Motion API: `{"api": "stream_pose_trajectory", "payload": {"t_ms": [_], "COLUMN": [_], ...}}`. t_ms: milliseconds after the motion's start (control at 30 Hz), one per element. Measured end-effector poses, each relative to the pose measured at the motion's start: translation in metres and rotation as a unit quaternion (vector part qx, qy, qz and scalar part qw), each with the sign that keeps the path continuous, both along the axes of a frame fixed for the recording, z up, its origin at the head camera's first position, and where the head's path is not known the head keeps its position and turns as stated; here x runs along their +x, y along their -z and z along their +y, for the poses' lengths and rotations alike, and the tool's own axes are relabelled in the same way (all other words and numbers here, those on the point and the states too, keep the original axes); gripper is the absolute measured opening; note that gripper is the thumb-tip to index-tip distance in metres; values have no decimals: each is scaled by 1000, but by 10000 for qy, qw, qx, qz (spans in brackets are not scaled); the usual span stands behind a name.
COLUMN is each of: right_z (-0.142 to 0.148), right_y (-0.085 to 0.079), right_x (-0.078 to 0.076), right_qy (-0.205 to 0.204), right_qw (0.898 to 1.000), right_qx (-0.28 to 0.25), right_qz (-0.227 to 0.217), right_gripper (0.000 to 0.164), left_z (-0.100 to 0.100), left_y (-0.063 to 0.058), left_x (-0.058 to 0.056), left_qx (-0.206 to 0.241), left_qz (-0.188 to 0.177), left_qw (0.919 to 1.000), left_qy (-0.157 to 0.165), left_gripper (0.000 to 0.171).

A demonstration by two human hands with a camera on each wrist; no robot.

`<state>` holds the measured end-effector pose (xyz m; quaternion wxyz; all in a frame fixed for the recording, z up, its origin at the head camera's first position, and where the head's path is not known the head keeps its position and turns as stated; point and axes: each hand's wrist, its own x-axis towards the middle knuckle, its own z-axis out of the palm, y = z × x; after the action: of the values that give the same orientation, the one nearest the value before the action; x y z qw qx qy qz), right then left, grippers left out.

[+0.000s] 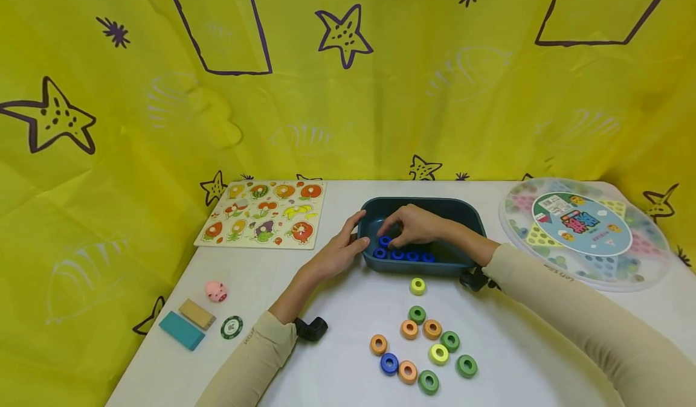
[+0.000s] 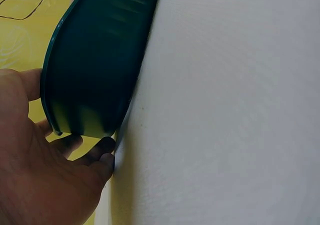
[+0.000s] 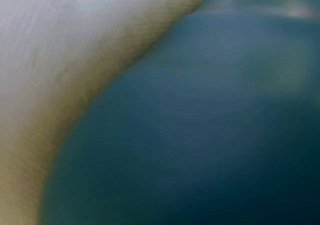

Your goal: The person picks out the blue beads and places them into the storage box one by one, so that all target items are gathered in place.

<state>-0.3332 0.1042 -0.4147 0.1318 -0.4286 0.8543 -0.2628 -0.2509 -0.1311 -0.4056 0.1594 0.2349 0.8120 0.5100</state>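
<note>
A dark teal tray [image 1: 424,267] with raised walls stands at the middle of the table. My left hand [image 1: 338,253] holds its left end, thumb and fingers about the wall; the left wrist view shows this hand [image 2: 55,170] against the tray's end [image 2: 95,75]. Inside the tray, my right hand [image 1: 415,224] reaches down and pinches a blue ring [image 1: 385,242] between thumb and index finger. Several more blue rings [image 1: 413,256] lie in a row along the tray's near wall. In the right wrist view only the tray's blurred wall [image 3: 200,115] and the sleeve appear.
Nearer lie loose rings: yellow [image 1: 417,286], green [image 1: 466,366], orange [image 1: 379,345] and one blue [image 1: 388,364]. At left are a fruit puzzle board [image 1: 261,214], a pink pig [image 1: 215,291], two blocks [image 1: 182,330] and a chip [image 1: 231,327]. A round game package [image 1: 584,232] lies right.
</note>
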Motion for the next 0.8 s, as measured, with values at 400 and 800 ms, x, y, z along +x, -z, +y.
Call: {"api": "stream_pose_trajectory", "payload": {"t_ms": [400,800], "right_z": [10,-7], "right_y": [-33,-39], "right_x": [23,129], "right_qy": [124,-1784], "right_qw": [9980,9822], "right_qx": [-594,-487], "right_qz": [187,-325], "right_gripper": [28,25], "left_z": [0,-1], "left_y": [1,32], "left_x": [-2,-16], "left_qx": [-83,26], "left_qz": [4,272], "left_qw": [10000,9992], "left_qy": [-40,-277], "left_gripper": [60,60]}}
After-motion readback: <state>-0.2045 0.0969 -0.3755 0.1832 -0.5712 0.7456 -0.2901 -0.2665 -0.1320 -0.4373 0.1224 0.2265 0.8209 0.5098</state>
